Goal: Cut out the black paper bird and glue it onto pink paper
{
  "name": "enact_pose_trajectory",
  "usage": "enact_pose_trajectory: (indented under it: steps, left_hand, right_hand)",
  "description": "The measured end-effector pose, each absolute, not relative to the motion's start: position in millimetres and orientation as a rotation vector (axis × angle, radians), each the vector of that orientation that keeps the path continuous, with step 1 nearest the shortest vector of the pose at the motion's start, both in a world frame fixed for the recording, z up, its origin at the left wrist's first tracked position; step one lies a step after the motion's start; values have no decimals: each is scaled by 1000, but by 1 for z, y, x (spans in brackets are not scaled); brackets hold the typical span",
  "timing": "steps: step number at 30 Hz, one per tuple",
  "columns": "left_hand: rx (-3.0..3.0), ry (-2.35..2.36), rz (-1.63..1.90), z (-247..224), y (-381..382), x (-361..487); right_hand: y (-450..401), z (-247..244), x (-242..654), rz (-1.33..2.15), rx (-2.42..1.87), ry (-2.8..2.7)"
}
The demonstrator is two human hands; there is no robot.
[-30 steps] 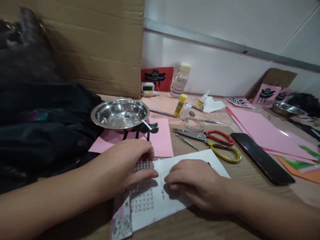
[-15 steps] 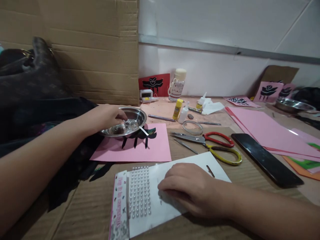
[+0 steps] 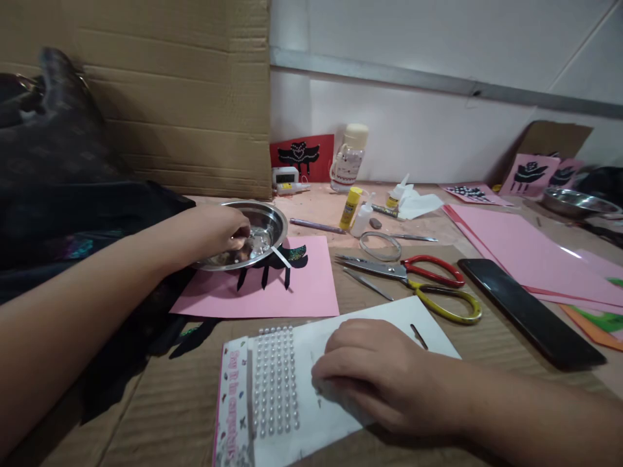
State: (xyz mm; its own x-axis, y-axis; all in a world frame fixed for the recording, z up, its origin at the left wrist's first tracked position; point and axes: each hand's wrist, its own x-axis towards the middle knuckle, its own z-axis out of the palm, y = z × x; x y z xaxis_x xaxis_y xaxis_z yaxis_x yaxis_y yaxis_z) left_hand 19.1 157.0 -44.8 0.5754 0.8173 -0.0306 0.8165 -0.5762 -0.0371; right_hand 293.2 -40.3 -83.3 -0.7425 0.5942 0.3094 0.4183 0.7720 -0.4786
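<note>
My left hand (image 3: 214,232) reaches over the near-left rim of a shiny steel bowl (image 3: 278,235), its fingers curled together inside. Anything between those fingertips is hidden. Small clear bits lie in the bowl, and a thin white strip (image 3: 281,256) sticks out over its edge. The bowl partly covers a pink paper sheet (image 3: 302,295) bearing a black cut-out shape (image 3: 292,257) with glitter. My right hand (image 3: 370,373) rests with bent fingers on a white card (image 3: 311,441). Rows of stick-on pearls (image 3: 276,383) run down that card's left part. What the right fingertips hold, if anything, is out of sight.
Beyond the card lie red-and-yellow-handled scissors (image 3: 409,275), tweezers (image 3: 368,284) and a black phone (image 3: 530,311). Glue stick (image 3: 350,209), white glue bottle (image 3: 362,220) and a clear bangle (image 3: 379,246) stand farther back. Pink sheets (image 3: 525,253) are stacked right; a dark bag (image 3: 53,149) is left.
The view has shifted slightly, so the right-side items appear farther right. The left hand's fingers have moved a little within the bowl. The right hand stays on the card.
</note>
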Motion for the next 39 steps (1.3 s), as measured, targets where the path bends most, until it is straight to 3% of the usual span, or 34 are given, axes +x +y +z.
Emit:
enact_pose_trajectory:
  steps: [39]
  left_hand:
    - [-2531,-1586,3,-28,145,16]
  right_hand:
    - [-39,-86,293,524,-732,-2532]
